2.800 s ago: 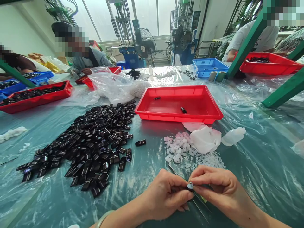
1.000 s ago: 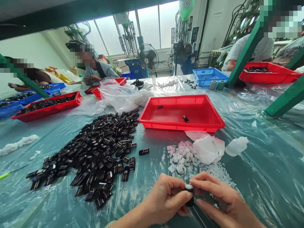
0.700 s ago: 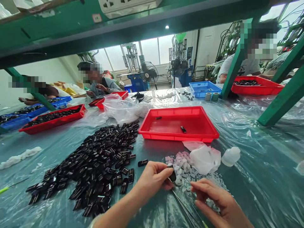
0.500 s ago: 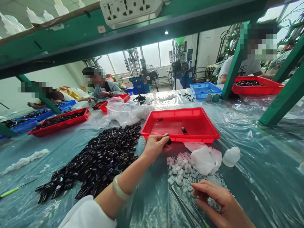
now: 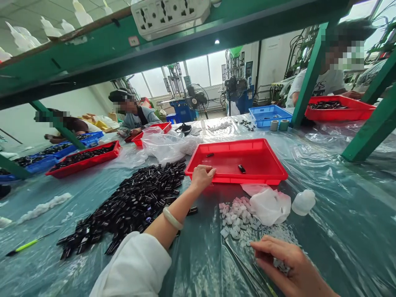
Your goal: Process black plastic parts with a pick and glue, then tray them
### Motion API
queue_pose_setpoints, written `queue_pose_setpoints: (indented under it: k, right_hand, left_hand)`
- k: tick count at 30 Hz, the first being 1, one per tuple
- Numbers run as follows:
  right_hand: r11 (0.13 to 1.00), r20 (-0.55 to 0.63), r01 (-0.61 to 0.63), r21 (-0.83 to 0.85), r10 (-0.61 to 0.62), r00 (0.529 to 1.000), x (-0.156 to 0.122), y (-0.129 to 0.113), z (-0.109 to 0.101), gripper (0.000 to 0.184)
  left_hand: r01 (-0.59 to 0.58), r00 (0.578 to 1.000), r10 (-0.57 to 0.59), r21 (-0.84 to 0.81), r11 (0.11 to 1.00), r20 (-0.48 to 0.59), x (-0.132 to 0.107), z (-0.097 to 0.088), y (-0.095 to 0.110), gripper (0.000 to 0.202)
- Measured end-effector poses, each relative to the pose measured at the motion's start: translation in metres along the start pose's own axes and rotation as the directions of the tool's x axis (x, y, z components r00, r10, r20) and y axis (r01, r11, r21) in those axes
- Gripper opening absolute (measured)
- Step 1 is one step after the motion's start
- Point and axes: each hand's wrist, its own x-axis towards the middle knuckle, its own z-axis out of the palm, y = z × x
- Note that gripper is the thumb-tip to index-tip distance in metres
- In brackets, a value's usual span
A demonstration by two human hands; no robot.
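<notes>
My left hand, with a pale bangle on its wrist, is over the near left edge of a red tray. Its fingers are drawn together, and whatever they hold is hidden. Inside the tray lie two small black pieces, one near the middle and one farther back. Left of my forearm spreads a heap of small black pieces. My right hand hovers bent beside small white pieces, thumb and index finger apart. Below it lie thin metal tweezers.
A crumpled white bag and a small translucent bottle stand right of the white pieces. A yellow-green tool lies far left. A green shelf beam crosses overhead. Co-workers sit beyond, near filled trays.
My left hand has moved slightly up to the tray's edge, and the black piece it held no longer shows. My right hand stays almost in place. The view has shifted a little.
</notes>
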Motion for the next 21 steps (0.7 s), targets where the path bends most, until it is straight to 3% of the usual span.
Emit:
queue_pose_setpoints:
  k: [7, 14, 18, 21]
  right_hand:
    - [1.000, -0.020, 0.019, -0.015, -0.020, 1.000, 0.002, -0.002, -0.002, 0.013]
    - [0.999, -0.062, 0.034, -0.035, -0.036, 0.997, 0.001, -0.005, 0.000, 0.013]
    - [0.998, -0.073, 0.033, -0.046, -0.037, 0.997, 0.001, -0.008, 0.000, 0.014]
    - [0.999, -0.098, 0.033, -0.039, -0.036, 0.995, 0.002, -0.008, -0.002, 0.015]
  left_hand:
    - [-0.088, 0.992, 0.104, 0.196, 0.977, -0.069, -0.038, -0.024, -0.001, 0.029]
    - [-0.120, 0.988, 0.073, 0.378, 0.918, 0.136, -0.096, -0.042, -0.035, 0.016]
    - [-0.060, 0.990, 0.011, 0.352, 0.934, 0.139, -0.110, -0.036, -0.045, 0.018]
    - [0.018, 0.988, -0.048, 0.200, 0.980, 0.149, -0.110, -0.032, -0.038, 0.016]
